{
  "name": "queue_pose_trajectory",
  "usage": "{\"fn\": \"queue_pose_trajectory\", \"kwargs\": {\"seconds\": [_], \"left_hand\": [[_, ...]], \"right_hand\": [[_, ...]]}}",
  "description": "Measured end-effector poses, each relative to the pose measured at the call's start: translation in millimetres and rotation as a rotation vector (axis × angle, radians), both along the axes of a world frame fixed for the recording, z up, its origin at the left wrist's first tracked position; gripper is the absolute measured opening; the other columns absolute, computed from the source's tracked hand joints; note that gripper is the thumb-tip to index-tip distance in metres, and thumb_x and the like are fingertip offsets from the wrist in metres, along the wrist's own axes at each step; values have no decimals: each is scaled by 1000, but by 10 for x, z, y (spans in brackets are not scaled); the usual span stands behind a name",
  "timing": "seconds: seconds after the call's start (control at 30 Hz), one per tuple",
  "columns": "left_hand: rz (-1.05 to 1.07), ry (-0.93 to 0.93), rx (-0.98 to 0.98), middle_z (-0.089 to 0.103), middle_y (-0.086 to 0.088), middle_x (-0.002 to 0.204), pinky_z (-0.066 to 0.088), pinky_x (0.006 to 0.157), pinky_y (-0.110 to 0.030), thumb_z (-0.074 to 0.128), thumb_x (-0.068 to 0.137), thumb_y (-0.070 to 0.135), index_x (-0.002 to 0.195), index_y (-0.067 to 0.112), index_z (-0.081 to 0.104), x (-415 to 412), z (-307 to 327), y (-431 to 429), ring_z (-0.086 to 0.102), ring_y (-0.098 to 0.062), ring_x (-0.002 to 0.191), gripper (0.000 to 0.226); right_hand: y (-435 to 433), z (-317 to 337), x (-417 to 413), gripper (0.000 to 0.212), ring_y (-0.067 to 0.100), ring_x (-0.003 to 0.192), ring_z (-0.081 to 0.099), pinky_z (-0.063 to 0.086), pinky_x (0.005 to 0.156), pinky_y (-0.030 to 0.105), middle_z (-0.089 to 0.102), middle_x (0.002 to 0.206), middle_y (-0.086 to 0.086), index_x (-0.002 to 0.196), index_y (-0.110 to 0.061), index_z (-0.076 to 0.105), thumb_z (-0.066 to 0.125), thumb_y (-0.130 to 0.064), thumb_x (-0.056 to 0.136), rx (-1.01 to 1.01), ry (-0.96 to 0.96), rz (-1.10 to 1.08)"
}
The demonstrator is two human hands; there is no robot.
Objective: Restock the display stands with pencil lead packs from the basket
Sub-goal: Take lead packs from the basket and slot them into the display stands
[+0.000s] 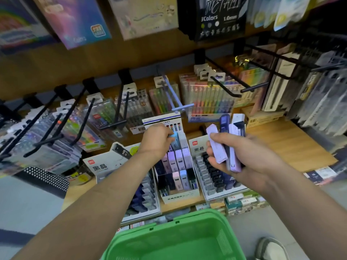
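Observation:
My left hand (pixel 156 141) pinches a light blue lead pack (pixel 174 137) at the back row of the middle MONO display stand (pixel 181 197), which holds purple, blue and dark packs in rows. My right hand (pixel 242 156) grips a fanned bunch of lead packs (pixel 228 141), lilac, white and dark blue, above the right display stand (pixel 223 192). A left display stand (pixel 101 166) with dark packs lies partly under my left forearm. The green basket (pixel 180 239) sits below at the front; the part of its inside that I see holds nothing.
Black pegboard hooks (pixel 227 87) with hanging pen sets jut out above the stands. A black perforated holder (pixel 47 177) stands at the left. Small boxed goods (pixel 242 201) line the wooden shelf's front edge. A shoe (pixel 270 248) shows on the floor at bottom right.

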State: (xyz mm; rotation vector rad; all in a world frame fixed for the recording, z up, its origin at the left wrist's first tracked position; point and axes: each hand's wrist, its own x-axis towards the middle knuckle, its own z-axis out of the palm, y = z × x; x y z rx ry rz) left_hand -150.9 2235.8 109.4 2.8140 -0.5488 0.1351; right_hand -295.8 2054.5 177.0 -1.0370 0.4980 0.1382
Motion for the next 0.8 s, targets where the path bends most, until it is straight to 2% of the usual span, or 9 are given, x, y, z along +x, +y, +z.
{"fn": "queue_pose_trajectory", "kwargs": {"seconds": [0.17, 0.27, 0.37, 0.6, 0.8], "left_hand": [[2, -33, -46, 71, -4, 106, 46, 89, -30, 69, 86, 23, 106, 14, 73, 14, -24, -68, 63, -23, 100, 22], [7, -51, -51, 71, -5, 104, 47, 88, -32, 67, 87, 23, 105, 14, 73, 21, -27, -81, 62, -25, 98, 21], [-1, -92, 2, 68, -6, 101, 49, 85, -35, 66, 89, 23, 103, 12, 72, 34, -12, -82, 61, -26, 96, 19], [-81, -57, 249, 63, -8, 94, 46, 78, -33, 56, 94, 22, 95, 10, 69, 52, 67, -123, 59, -29, 92, 18], [6, -11, 99, 66, -6, 101, 49, 82, -33, 66, 88, 24, 99, 14, 66, 22, 8, -149, 59, -27, 97, 14]], "right_hand": [[44, 4, -16, 14, 17, 58, 70, 55, 47, 27, 75, 84, 18, 96, 2, 70, 69, -10, 88, -15, 15, 17], [45, -1, -20, 13, 16, 56, 69, 54, 47, 27, 73, 73, 14, 95, 0, 69, 70, -9, 87, -16, 15, -19], [37, 2, -29, 13, 16, 54, 68, 54, 46, 26, 71, 65, 12, 96, 0, 68, 71, -9, 86, -12, 23, -42], [48, 17, -34, 11, 16, 51, 67, 55, 46, 26, 70, 63, 12, 93, 0, 68, 70, -9, 86, 4, 27, -50], [81, 4, -20, 16, 17, 54, 68, 55, 46, 27, 71, 67, 13, 100, 1, 67, 70, -5, 86, 26, 16, -32]]}}
